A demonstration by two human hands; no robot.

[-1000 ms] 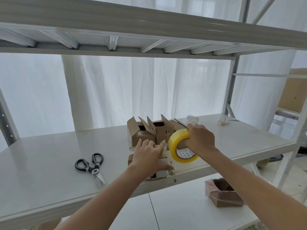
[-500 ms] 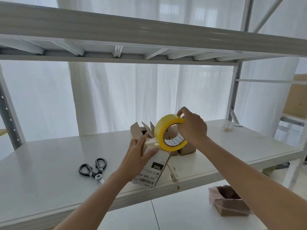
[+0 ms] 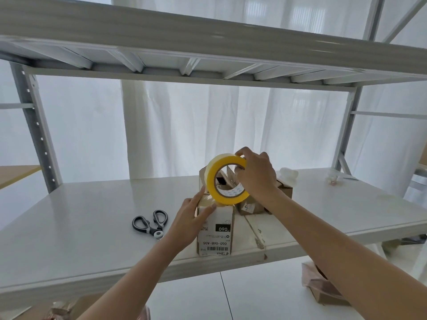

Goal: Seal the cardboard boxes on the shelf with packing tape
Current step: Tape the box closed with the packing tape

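Step in hand, judged: running tape over the top of the labelled box [image 3: 216, 229].
Method: brace the box hard, keep the tape roll [image 3: 210, 179] low and square to the seam, pull taut, and rub down before cutting.
Box: brown card, standing at the near edge of the shelf [image 3: 92, 227], white label upside down on its near face. The left hand [image 3: 191, 218] grasps its upper left corner.
Scissors [image 3: 155, 229]: lying to the left, apart.
Roll: yellow, at the box top, clenched in the right hand [image 3: 256, 176], fingers through the core.
Farther: open boxes [image 3: 284, 188], flaps up, unsealed.
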